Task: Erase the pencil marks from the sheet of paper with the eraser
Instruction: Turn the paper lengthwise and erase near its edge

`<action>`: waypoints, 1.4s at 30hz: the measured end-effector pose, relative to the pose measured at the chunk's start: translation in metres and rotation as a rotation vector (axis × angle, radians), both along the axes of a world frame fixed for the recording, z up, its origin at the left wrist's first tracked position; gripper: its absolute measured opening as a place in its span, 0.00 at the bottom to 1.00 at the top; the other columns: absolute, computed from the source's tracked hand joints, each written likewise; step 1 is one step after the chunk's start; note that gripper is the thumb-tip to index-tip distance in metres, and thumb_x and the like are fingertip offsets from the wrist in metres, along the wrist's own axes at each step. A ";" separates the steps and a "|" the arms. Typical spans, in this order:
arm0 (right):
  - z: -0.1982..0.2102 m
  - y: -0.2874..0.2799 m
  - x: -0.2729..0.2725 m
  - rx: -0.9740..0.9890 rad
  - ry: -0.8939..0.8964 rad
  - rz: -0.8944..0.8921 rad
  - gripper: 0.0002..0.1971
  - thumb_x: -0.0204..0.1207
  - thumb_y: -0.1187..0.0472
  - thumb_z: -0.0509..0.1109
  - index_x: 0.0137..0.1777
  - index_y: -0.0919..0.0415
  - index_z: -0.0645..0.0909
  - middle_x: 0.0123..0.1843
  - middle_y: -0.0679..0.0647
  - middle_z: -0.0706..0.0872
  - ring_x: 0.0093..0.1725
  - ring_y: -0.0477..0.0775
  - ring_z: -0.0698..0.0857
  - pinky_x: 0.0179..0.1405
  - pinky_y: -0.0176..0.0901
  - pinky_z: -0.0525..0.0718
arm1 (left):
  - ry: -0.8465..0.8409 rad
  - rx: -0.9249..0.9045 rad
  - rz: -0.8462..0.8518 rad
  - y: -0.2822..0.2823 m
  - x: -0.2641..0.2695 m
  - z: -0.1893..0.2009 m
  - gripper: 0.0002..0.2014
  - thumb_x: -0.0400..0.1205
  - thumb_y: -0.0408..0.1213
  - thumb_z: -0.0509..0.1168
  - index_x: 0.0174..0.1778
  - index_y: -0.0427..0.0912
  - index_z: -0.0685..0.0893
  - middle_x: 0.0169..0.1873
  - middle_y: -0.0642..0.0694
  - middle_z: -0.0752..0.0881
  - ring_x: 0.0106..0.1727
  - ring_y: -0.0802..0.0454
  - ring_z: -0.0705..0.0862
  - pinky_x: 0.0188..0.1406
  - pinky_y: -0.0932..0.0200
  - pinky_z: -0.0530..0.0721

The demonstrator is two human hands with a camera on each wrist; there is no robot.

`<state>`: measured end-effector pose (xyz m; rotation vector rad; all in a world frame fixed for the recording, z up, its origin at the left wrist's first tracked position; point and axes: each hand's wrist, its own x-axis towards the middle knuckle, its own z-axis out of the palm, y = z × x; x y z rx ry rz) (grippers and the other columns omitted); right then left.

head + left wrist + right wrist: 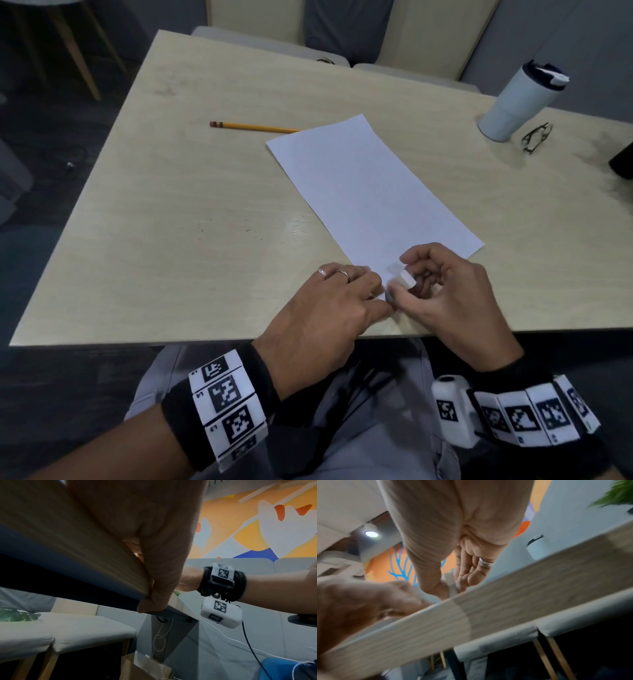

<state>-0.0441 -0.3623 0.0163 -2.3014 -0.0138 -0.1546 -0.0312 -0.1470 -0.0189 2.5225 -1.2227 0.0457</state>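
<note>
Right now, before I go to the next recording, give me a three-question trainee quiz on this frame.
1. True or false: the pencil lies wholly on the sheet of paper.
2. Which hand pinches the eraser?
3. What stands nearest the glasses: A) tumbler B) pencil C) eraser?

Key:
1. False; most of it lies on the table.
2. The right hand; the left hand presses down at the sheet's near corner.
3. A
</note>
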 end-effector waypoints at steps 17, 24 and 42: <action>-0.009 -0.012 0.007 0.077 -0.120 -0.136 0.11 0.73 0.64 0.88 0.48 0.53 0.90 0.36 0.47 0.90 0.32 0.47 0.85 0.40 0.33 0.85 | 0.013 -0.019 -0.009 0.001 0.000 -0.003 0.35 0.67 0.31 0.73 0.73 0.55 0.85 0.65 0.52 0.84 0.72 0.47 0.79 0.72 0.50 0.73; -0.023 0.004 0.002 0.081 -0.159 -0.017 0.09 0.77 0.67 0.85 0.55 0.56 0.94 0.38 0.55 0.87 0.36 0.55 0.83 0.41 0.43 0.83 | -0.001 -0.032 -0.009 0.000 -0.001 -0.003 0.33 0.69 0.32 0.71 0.73 0.54 0.84 0.66 0.52 0.84 0.74 0.44 0.80 0.76 0.47 0.77; -0.030 -0.017 0.016 0.068 -0.148 -0.109 0.07 0.80 0.59 0.83 0.56 0.52 0.93 0.40 0.44 0.89 0.38 0.48 0.83 0.45 0.48 0.86 | 0.110 -0.088 0.007 0.004 0.004 0.000 0.33 0.76 0.53 0.72 0.79 0.53 0.79 0.66 0.56 0.79 0.68 0.51 0.78 0.74 0.51 0.73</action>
